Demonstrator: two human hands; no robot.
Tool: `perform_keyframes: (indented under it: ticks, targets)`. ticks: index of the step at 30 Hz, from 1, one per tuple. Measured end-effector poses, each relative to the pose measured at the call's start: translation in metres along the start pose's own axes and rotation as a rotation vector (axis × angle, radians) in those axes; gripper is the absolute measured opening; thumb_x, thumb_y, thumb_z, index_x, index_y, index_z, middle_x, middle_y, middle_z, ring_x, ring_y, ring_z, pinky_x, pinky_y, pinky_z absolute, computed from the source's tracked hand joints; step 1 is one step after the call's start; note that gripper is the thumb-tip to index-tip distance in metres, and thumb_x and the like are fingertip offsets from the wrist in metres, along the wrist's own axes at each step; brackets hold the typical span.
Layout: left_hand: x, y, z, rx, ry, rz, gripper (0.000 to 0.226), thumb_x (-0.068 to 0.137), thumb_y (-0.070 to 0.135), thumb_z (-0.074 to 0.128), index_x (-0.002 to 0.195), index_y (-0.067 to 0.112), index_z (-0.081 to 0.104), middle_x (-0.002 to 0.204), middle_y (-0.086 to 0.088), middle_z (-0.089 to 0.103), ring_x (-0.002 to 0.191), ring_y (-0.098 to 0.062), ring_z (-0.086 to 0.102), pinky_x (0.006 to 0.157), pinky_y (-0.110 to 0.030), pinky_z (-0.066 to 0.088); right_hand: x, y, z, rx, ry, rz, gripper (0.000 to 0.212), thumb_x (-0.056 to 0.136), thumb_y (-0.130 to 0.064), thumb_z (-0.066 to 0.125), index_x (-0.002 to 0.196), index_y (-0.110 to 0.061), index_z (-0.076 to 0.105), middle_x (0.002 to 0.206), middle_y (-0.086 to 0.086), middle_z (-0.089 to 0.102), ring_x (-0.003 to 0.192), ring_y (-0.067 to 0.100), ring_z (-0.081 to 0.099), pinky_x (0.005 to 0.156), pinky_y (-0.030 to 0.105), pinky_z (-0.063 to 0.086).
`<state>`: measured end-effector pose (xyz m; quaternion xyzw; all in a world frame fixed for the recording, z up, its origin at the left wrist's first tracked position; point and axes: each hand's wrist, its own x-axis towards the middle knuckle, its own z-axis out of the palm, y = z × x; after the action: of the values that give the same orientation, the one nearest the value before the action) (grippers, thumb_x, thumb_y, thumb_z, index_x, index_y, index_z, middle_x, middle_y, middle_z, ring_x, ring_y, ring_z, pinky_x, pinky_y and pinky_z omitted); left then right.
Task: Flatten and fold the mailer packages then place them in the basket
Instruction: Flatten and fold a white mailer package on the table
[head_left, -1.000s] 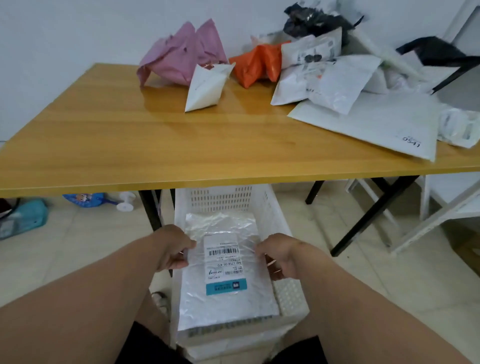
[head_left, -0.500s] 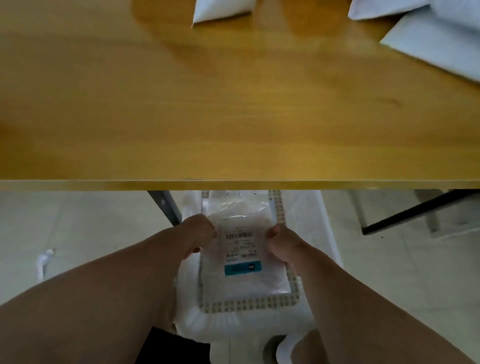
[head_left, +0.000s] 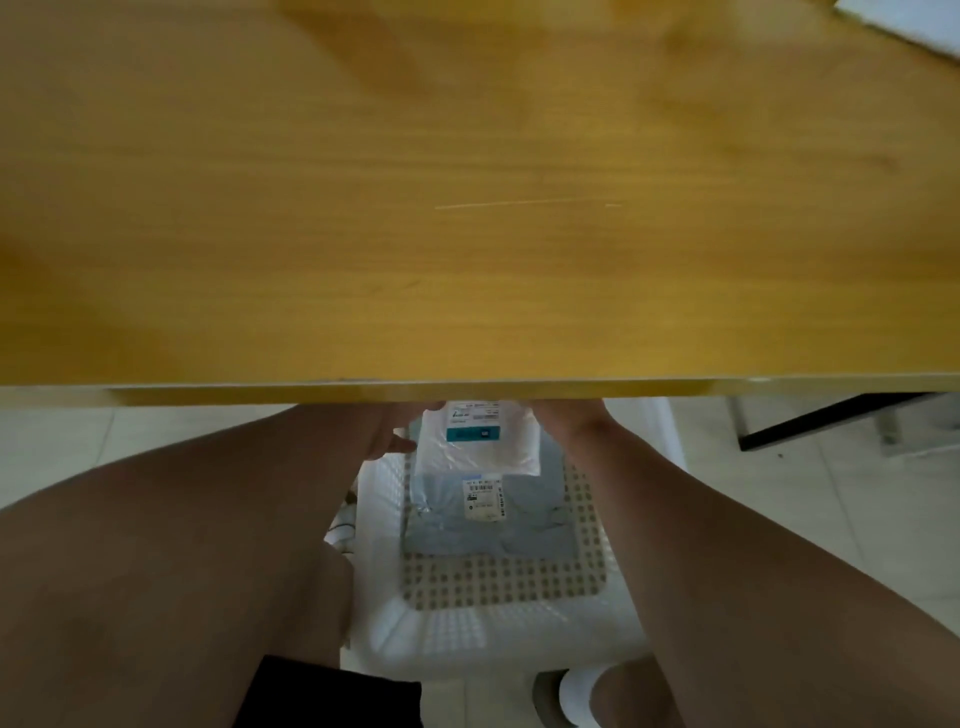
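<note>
A folded white mailer (head_left: 478, 447) with a teal-banded shipping label hangs over the white perforated basket (head_left: 498, 629) on the floor under the table. My left hand (head_left: 387, 434) holds its left edge and my right hand (head_left: 569, 423) holds its right edge; the table's front edge hides the fingertips of both. A flat grey mailer (head_left: 488, 525) with a white label lies on the basket's bottom, below the white one.
The wooden table (head_left: 467, 208) fills the upper half of the view, its front edge just above my hands. A white mailer corner (head_left: 914, 26) shows at the top right. A black table leg (head_left: 831, 418) stands to the right on the tiled floor.
The view tilted further down and closer to the table. Both hands moved the white mailer toward the basket's far end under the table edge, uncovering the grey mailer below.
</note>
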<state>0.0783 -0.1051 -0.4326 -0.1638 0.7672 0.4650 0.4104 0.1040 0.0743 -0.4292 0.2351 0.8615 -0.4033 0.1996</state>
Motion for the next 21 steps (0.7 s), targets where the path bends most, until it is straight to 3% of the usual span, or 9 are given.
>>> perform_keyframes:
  ticks: [3, 4, 6, 8, 10, 11, 14, 18, 21]
  targets:
    - [-0.005, 0.004, 0.0, 0.054, 0.039, 0.017, 0.031, 0.102, 0.014, 0.047, 0.133, 0.015, 0.051, 0.146, -0.006, 0.045, 0.13, -0.022, 0.044, 0.086, -0.033, 0.05, -0.003, 0.001, -0.006, -0.016, -0.017, 0.02, 0.011, 0.095, -0.012, 0.053, 0.086, -0.008, 0.058, 0.087, 0.007, 0.056, 0.093, 0.026, 0.055, 0.084, 0.037, 0.048]
    - [-0.007, 0.007, 0.001, 0.061, 0.076, 0.021, 0.025, 0.102, 0.017, 0.048, 0.126, 0.017, 0.053, 0.139, -0.005, 0.05, 0.12, -0.019, 0.05, 0.088, -0.034, 0.051, -0.006, 0.003, -0.008, -0.026, -0.047, 0.05, 0.013, 0.094, -0.012, 0.055, 0.101, -0.004, 0.062, 0.097, 0.01, 0.06, 0.098, 0.027, 0.057, 0.085, 0.037, 0.048]
    - [-0.013, 0.016, 0.003, 0.076, 0.116, 0.013, 0.019, 0.102, 0.021, 0.049, 0.12, 0.017, 0.054, 0.117, -0.003, 0.056, 0.097, -0.014, 0.051, 0.089, -0.033, 0.049, -0.011, 0.004, -0.009, -0.047, -0.122, 0.091, 0.044, 0.093, -0.014, 0.06, 0.135, -0.005, 0.054, 0.13, 0.015, 0.058, 0.109, 0.026, 0.058, 0.085, 0.032, 0.048]
    - [-0.021, 0.022, 0.006, 0.165, 0.106, 0.025, 0.03, 0.103, 0.024, 0.048, 0.131, 0.013, 0.05, 0.112, -0.005, 0.058, 0.091, -0.015, 0.048, 0.08, -0.03, 0.046, -0.019, 0.004, -0.009, -0.061, -0.191, 0.087, 0.059, 0.091, -0.015, 0.062, 0.147, -0.015, 0.043, 0.148, 0.013, 0.044, 0.123, 0.027, 0.053, 0.097, 0.029, 0.046]
    - [-0.033, 0.029, 0.008, 0.325, 0.088, 0.066, 0.042, 0.103, 0.027, 0.048, 0.141, 0.011, 0.042, 0.105, -0.003, 0.057, 0.082, -0.015, 0.05, 0.069, -0.028, 0.044, -0.029, 0.0, -0.011, -0.086, -0.24, 0.087, 0.061, 0.091, -0.016, 0.063, 0.148, -0.017, 0.041, 0.151, 0.011, 0.041, 0.129, 0.027, 0.049, 0.105, 0.033, 0.043]
    - [-0.039, 0.031, 0.008, 0.401, 0.081, 0.089, 0.049, 0.102, 0.029, 0.049, 0.146, 0.013, 0.036, 0.109, -0.003, 0.056, 0.085, -0.017, 0.052, 0.07, -0.028, 0.046, -0.034, -0.004, -0.013, -0.118, -0.261, 0.078, 0.06, 0.091, -0.019, 0.063, 0.147, -0.016, 0.042, 0.15, 0.011, 0.042, 0.13, 0.026, 0.049, 0.106, 0.033, 0.042]
    - [-0.063, 0.039, 0.008, 0.565, 0.045, 0.13, 0.061, 0.101, 0.033, 0.05, 0.155, 0.023, 0.023, 0.148, -0.008, 0.041, 0.12, -0.027, 0.052, 0.089, -0.035, 0.05, -0.052, -0.022, -0.022, -0.278, -0.317, -0.004, 0.051, 0.096, -0.024, 0.058, 0.143, -0.01, 0.046, 0.145, 0.013, 0.048, 0.129, 0.027, 0.049, 0.106, 0.033, 0.042]
    - [-0.101, 0.05, 0.007, 0.664, -0.004, 0.176, 0.062, 0.1, 0.04, 0.05, 0.154, 0.027, 0.024, 0.155, -0.006, 0.034, 0.125, -0.026, 0.05, 0.096, -0.036, 0.051, -0.086, -0.049, -0.042, -0.511, -0.314, -0.117, 0.046, 0.101, -0.03, 0.045, 0.14, -0.006, 0.049, 0.146, 0.013, 0.047, 0.13, 0.026, 0.047, 0.104, 0.029, 0.039]
    - [-0.135, 0.061, 0.008, 0.759, -0.02, 0.231, 0.061, 0.101, 0.04, 0.047, 0.154, 0.025, 0.023, 0.154, -0.004, 0.035, 0.127, -0.023, 0.049, 0.1, -0.038, 0.05, -0.11, -0.06, -0.057, -0.62, -0.276, -0.188, 0.038, 0.101, -0.034, 0.043, 0.123, -0.007, 0.057, 0.126, 0.012, 0.056, 0.105, 0.022, 0.05, 0.079, 0.028, 0.041]
